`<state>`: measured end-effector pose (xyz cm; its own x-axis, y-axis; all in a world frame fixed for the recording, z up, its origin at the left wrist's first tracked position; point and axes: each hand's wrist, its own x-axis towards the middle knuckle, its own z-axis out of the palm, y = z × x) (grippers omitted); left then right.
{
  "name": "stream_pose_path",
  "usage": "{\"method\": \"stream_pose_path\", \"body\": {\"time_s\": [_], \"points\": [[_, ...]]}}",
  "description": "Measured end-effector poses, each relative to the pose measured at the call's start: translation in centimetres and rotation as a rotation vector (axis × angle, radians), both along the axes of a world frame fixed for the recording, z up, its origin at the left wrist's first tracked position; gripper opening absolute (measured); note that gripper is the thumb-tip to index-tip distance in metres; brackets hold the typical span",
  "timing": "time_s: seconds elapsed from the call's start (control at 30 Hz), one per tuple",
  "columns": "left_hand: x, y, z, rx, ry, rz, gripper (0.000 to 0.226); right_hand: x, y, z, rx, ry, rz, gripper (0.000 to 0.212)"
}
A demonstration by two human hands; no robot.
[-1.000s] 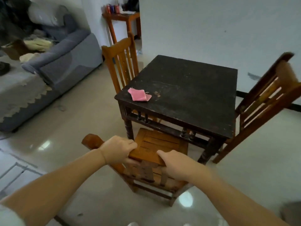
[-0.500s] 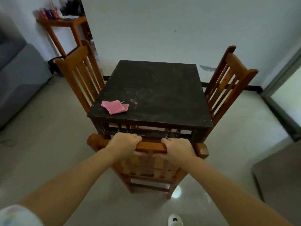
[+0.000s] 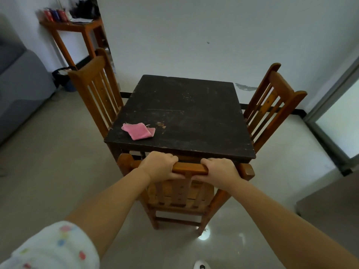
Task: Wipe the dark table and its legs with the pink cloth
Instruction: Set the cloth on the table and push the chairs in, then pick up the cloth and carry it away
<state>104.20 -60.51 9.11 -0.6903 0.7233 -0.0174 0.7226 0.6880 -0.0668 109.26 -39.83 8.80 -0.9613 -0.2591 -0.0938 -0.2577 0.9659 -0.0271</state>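
Note:
The dark square table point(image 3: 194, 113) stands against the white wall, its top scuffed and dusty. A folded pink cloth point(image 3: 138, 131) lies near the table's front left corner, untouched. Directly in front of me a wooden chair point(image 3: 180, 193) is tucked under the table's near edge. My left hand point(image 3: 158, 166) grips the chair's top rail on the left, and my right hand point(image 3: 221, 169) grips the same rail on the right. The table legs are mostly hidden behind the chair.
Two more wooden chairs flank the table, one on the left point(image 3: 95, 90) and one on the right point(image 3: 275, 101). A grey sofa point(image 3: 17, 82) sits far left, a wooden side table point(image 3: 77, 26) at the back left, a glass door point(image 3: 342, 121) to the right.
The chair, held by both hands, has swung round from lying tilted to standing upright and has been pushed in against the table's front edge. My view has turned square to the table.

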Motion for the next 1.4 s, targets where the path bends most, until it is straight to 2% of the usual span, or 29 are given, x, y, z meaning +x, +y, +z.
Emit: {"method": "stream_pose_path", "body": {"time_s": [0.17, 0.27, 0.33, 0.5, 0.63, 0.77, 1.03, 1.3, 1.4], "points": [[0.4, 0.2, 0.3, -0.032, -0.036, 0.046, 0.047, 0.1, -0.3, 0.2, -0.025, -0.040, -0.031, 0.042], [0.5, -0.3, 1.0, -0.053, -0.071, 0.068, 0.052, -0.1, -0.4, 0.9, -0.058, -0.142, -0.041, 0.042], [0.3, -1.3, 2.5, 0.005, -0.068, 0.085, 0.056, -0.3, -0.7, 1.7, -0.085, -0.202, -0.026, 0.045], [-3.2, -5.4, 7.0, 0.271, -0.056, 0.225, 0.045, -3.3, -3.6, 5.0, -0.166, -0.131, 0.054, 0.043], [-7.4, -8.8, 7.8, 0.230, -0.049, 0.363, 0.039, -8.7, -6.8, 6.3, -0.178, -0.065, 0.091, 0.042], [-11.0, -11.8, 5.5, 0.326, -0.130, 0.496, 0.044, -14.1, -9.5, 5.9, -0.181, -0.060, 0.110, 0.043], [-16.4, -16.9, -0.9, 0.336, -0.267, 0.610, 0.030, -22.8, -14.9, 1.7, -0.192, -0.189, 0.134, 0.045], [-24.3, -21.1, -7.4, 0.305, -0.399, 0.514, 0.043, -28.7, -19.4, -4.8, -0.242, -0.278, -0.049, 0.053], [-26.8, -22.3, -10.2, 0.274, -0.415, 0.444, 0.047, -29.6, -21.8, -7.7, -0.170, -0.304, -0.036, 0.062]]}}
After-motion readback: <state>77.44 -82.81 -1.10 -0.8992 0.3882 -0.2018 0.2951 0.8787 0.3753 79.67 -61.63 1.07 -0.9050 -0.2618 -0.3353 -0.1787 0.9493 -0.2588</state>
